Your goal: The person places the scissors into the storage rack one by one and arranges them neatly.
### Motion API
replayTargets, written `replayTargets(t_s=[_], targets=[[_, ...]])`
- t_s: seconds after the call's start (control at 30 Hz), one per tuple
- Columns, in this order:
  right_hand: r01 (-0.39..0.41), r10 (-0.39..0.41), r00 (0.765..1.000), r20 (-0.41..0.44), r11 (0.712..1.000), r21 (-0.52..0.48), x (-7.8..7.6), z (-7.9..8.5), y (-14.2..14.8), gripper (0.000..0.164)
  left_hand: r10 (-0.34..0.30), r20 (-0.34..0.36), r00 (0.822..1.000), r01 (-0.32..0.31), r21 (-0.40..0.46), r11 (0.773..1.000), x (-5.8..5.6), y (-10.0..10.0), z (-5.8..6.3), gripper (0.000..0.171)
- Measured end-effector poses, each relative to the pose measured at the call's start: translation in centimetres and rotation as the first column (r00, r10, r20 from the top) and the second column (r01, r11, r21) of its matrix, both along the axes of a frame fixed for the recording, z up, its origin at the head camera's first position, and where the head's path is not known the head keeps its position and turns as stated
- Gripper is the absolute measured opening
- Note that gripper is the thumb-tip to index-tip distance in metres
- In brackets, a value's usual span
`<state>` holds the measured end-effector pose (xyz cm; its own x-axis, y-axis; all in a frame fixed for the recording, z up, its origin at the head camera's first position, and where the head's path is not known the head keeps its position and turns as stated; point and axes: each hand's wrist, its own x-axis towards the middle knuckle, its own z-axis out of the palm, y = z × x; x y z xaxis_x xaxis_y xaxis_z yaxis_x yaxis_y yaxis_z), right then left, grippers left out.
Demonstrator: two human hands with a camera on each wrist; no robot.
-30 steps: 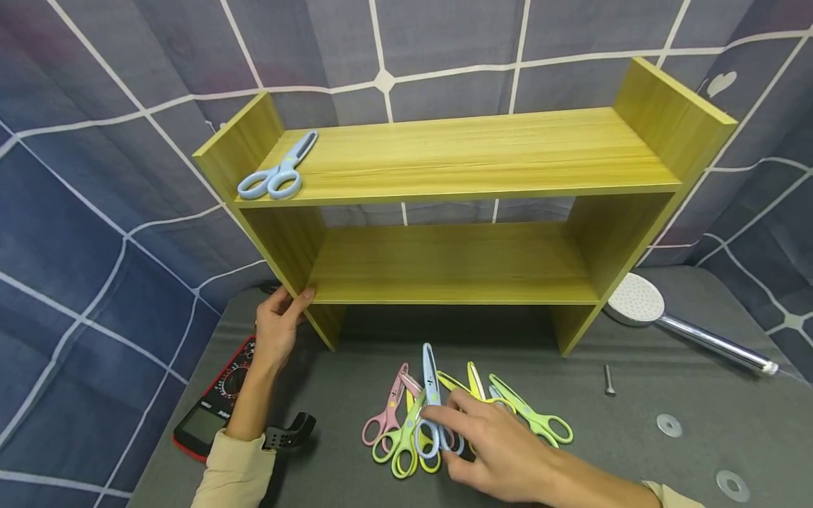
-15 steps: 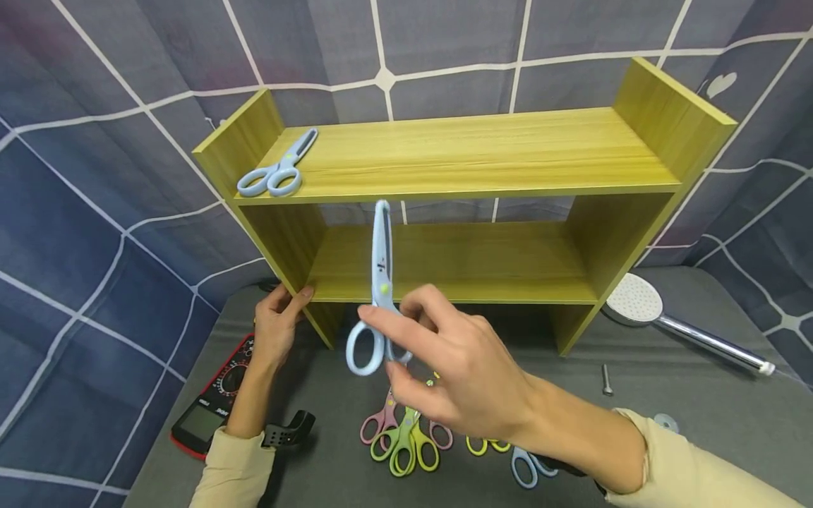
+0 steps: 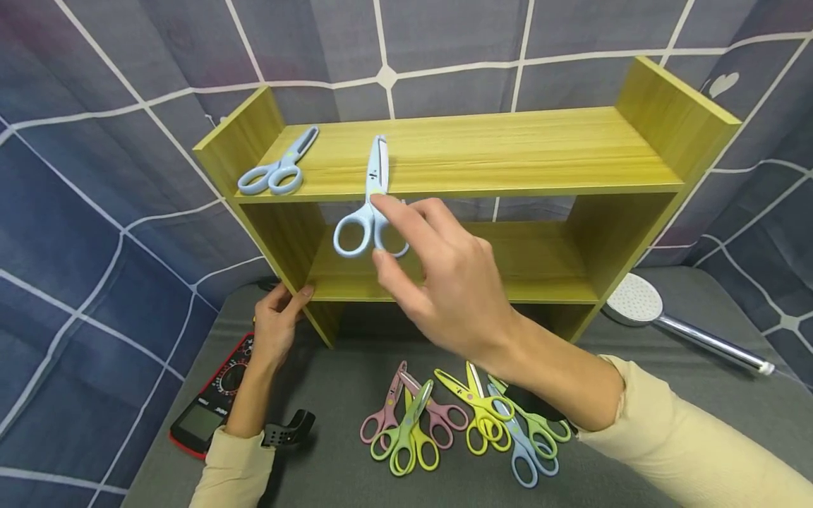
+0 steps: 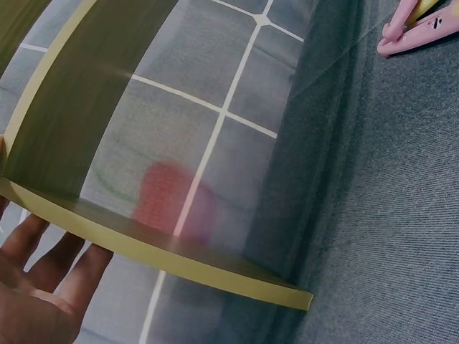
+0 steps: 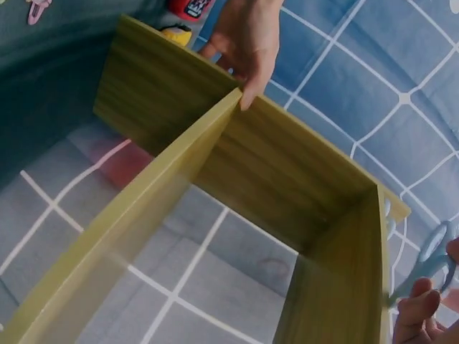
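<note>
My right hand (image 3: 447, 282) pinches light blue scissors (image 3: 373, 185) by the handle area, blades pointing up. They are held in front of the wooden shelf (image 3: 483, 152), overlapping its top board in the head view. In the right wrist view the scissors (image 5: 430, 258) show at the right edge, by the board. My left hand (image 3: 277, 324) grips the shelf's left side panel, thumb at the front edge by the middle board, fingers (image 4: 86, 276) against the outer face. Another pair of blue scissors (image 3: 282, 166) lies at the left end of the top board.
Pink, green, yellow and blue scissors (image 3: 406, 430) lie in two clusters on the grey cloth before the shelf. A red-and-black multimeter (image 3: 212, 406) sits at left by the left forearm. A shower head (image 3: 635, 300) lies to the right of the shelf.
My right hand has lifted the blue scissors from the scissors on the cloth, up and slightly left to the height of the top board. My left hand stays on the shelf.
</note>
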<state>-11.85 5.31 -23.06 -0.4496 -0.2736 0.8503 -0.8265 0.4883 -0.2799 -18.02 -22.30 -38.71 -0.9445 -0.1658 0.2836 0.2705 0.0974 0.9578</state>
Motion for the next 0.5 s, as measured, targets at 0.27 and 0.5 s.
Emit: replayTargets(t_s=[0.27,0.5], targets=[[0.045,-0.045,0.998,-0.037,0.999,0.003,-1.9,1.6,-0.5,0.037,0.031,0.038,0.999,-0.028,-0.077,0.997,0.1,-0.1,0.2,0.032],[0.191,-0.21,0.971,0.115,0.969,0.159,-3.4,3.7,-2.0,0.045,0.024,0.04,0.999,-0.022,-0.035,0.999,0.1,-0.1,0.2,0.032]])
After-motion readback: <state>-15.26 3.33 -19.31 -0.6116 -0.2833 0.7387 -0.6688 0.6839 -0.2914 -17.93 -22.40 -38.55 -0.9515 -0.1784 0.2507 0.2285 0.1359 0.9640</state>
